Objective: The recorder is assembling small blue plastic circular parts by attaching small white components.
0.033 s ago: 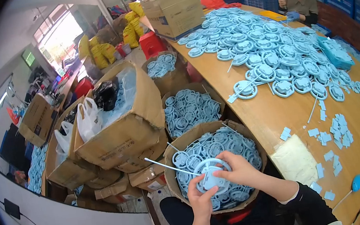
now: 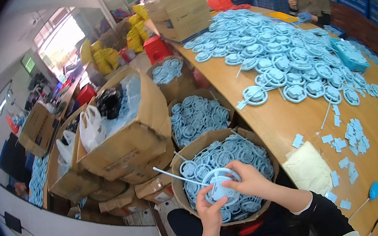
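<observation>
Over a round cardboard box (image 2: 175, 187) I hold a light blue round plastic part (image 2: 219, 192) with a rim, a raised middle and a long thin stick (image 2: 178, 176) pointing to the upper left. My left hand (image 2: 210, 210) grips its lower left edge, fingers closed round it. My right hand (image 2: 248, 180) pinches the rim from the upper right, with the thumb on its face. Beneath my hands the box is heaped with similar light blue parts (image 2: 240, 154).
To the right, a wooden table (image 2: 267, 126) bears a large pile of blue parts (image 2: 282, 56), small flat blue pieces (image 2: 356, 135), a white pad (image 2: 307, 167) and a blue disc on a stick (image 2: 374, 190). Cardboard boxes (image 2: 125, 144) stand at left. Another person (image 2: 313, 1) sits at the far right.
The whole view has shifted slightly to the left. Both hands keep hold of the blue part in nearly the same pose.
</observation>
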### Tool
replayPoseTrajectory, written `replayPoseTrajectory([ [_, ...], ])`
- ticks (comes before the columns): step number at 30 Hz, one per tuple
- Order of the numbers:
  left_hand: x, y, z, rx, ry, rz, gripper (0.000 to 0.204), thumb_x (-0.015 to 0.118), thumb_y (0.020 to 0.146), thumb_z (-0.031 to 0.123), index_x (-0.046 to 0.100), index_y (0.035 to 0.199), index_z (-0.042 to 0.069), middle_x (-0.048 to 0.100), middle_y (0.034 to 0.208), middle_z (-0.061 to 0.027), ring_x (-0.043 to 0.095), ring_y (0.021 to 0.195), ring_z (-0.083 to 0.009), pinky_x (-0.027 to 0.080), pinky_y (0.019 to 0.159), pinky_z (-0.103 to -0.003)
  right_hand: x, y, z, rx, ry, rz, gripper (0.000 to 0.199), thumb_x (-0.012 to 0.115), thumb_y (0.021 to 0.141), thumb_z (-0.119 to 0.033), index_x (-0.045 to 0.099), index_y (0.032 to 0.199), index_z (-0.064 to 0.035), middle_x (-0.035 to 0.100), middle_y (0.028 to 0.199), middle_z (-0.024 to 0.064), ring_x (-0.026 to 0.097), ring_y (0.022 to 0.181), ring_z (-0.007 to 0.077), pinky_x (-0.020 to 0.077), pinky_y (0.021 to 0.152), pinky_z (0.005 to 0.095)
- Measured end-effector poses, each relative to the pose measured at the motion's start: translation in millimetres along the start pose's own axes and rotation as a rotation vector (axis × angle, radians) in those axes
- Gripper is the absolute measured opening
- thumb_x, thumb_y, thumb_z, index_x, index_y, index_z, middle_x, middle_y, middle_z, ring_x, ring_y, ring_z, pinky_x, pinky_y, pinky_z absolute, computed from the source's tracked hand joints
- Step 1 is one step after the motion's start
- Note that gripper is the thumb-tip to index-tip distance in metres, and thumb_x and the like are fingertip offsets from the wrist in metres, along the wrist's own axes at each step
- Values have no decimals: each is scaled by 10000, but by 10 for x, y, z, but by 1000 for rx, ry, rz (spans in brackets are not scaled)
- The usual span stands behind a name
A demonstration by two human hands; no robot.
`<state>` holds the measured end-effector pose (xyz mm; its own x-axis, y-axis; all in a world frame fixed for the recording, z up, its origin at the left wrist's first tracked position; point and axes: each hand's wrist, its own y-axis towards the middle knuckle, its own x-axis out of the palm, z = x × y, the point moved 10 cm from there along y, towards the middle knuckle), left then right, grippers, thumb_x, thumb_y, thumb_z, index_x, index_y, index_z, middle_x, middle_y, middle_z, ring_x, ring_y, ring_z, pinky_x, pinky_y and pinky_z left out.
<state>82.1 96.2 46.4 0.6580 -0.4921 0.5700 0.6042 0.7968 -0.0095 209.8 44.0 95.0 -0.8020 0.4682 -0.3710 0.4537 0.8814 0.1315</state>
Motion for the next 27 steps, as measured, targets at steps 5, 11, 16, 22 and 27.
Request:
replayPoseTrajectory([
  [5,-267,75,-145,-14,214,-47,264,522,796,45,451,1050,47,491,1031,-82,540,892,-195,514,634,-309,-124,0,51,17,-137,41,510,684,678,-353,498,969,22,584,829,163,597,763,243,466,638,322],
  [11,-801,70,-568,-426,390,-5,402,508,855,176,402,1201,0,534,1064,-126,552,929,-216,457,769,-314,-576,-301,665,503,195,-214,568,718,609,-405,525,948,8,574,787,103,573,652,167,460,500,281],
  [16,-1331,180,-1034,-478,442,-39,414,573,806,114,416,1170,-7,535,1028,-122,557,894,-205,465,751,-300,-2666,-11,726,382,123,581,565,716,626,-412,550,931,33,582,742,102,559,635,160,455,517,291],
  [22,-2171,573,-2158,-535,928,-143,386,581,786,227,486,1091,11,574,982,-124,581,865,-232,465,691,-322,-3858,-162,-8,21,-575,1456,764,693,649,-407,361,1135,81,376,1145,277,378,1087,371,354,895,368],
  [27,-3071,505,-2998,-668,1837,-569,662,629,669,394,438,1159,-7,493,1129,-231,483,1032,-362,406,846,-410,-2805,-392,523,258,-614,331,685,670,671,-389,402,1175,-11,376,1193,183,403,1082,312,363,888,378],
])
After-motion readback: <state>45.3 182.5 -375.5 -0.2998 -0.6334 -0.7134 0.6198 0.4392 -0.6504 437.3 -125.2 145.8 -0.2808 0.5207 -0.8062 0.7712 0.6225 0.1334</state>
